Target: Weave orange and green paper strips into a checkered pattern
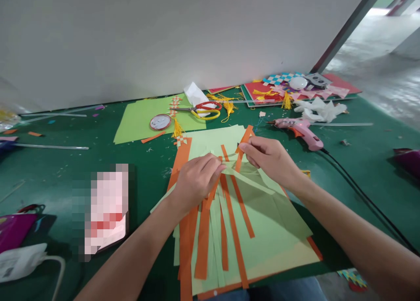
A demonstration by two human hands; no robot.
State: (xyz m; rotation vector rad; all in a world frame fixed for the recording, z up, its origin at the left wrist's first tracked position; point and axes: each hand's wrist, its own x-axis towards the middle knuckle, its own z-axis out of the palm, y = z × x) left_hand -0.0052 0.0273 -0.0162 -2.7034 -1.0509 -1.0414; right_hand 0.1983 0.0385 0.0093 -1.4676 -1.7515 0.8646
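One narrow orange paper strip point(246, 135) is pinched in the right hand point(267, 154), one light green paper strip point(253, 183) in the left hand point(198, 176), both above pale green paper sheets point(278, 231). Probably light, bendable and easily creased, they should suit flat fingertip holds near the ends.

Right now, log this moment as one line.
left hand: fingertips at green strip | right hand: pinching orange strip | glue gun: on table | scissors: beyond hands
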